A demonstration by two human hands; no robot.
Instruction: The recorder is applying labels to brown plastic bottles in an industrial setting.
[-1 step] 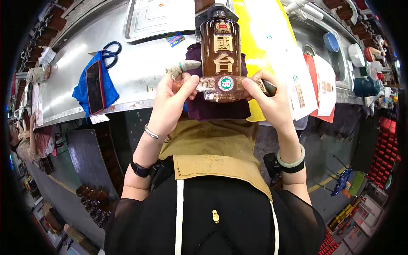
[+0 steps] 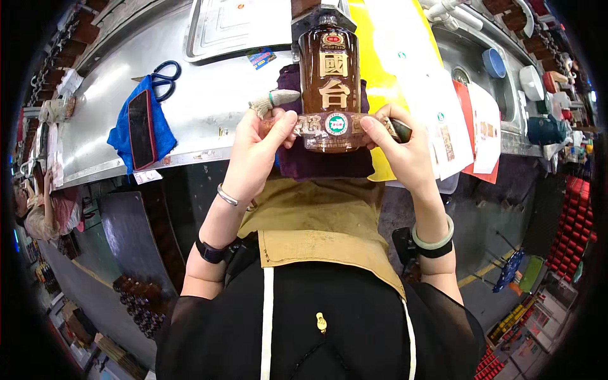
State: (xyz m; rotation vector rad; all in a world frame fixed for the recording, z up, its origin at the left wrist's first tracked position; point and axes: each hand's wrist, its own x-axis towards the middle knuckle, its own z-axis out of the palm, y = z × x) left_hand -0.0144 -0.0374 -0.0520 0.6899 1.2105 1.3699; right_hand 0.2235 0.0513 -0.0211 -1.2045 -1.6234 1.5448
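Both hands, left (image 2: 256, 149) and right (image 2: 405, 152), grip a brown bottle (image 2: 329, 82) at its base, thumbs pressing a label band (image 2: 329, 123). Labelling step seems underway; next likely calls for smoothing the band flat above the purple cloth (image 2: 323, 161).

Brown glass bottle (image 2: 329, 82) with gold characters and round green seal, upright over the metal counter's edge
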